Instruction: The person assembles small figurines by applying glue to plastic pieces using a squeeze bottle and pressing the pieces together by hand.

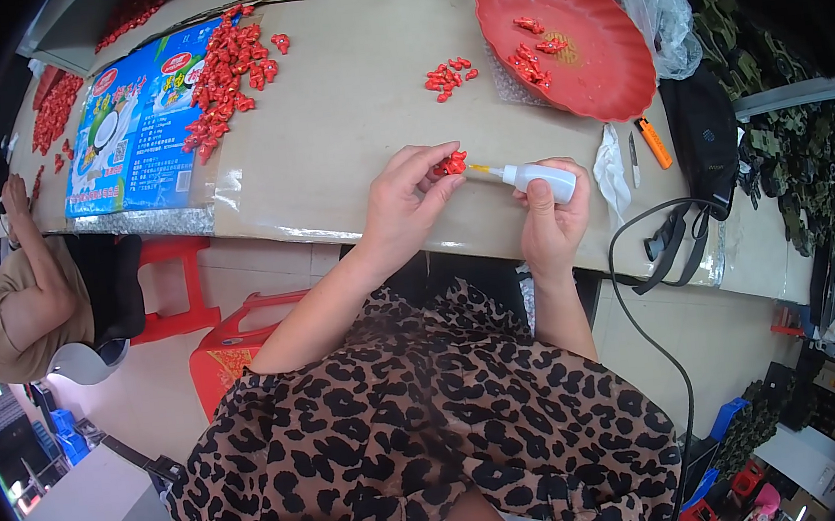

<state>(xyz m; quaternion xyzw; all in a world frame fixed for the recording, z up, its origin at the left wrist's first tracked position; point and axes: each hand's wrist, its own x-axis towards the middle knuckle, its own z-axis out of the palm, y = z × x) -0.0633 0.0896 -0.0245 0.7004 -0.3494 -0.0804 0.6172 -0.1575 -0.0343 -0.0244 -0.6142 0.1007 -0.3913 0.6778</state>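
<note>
One red piece is above the counter, pinched in the left hand; the right hand grips a white bottle, its nozzle at or just beside the piece. I'd judge the piece light, stiff and slick, best held by its edges; the bottle looks soft, best squeezed gently round its body.

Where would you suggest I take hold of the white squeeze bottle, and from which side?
I would grip the white squeeze bottle around its wide body, coming from the right, as the right hand does. Its narrow nozzle points left at the small red piece in the left hand, so this hold should keep the tip free and let the body be squeezed.
</note>
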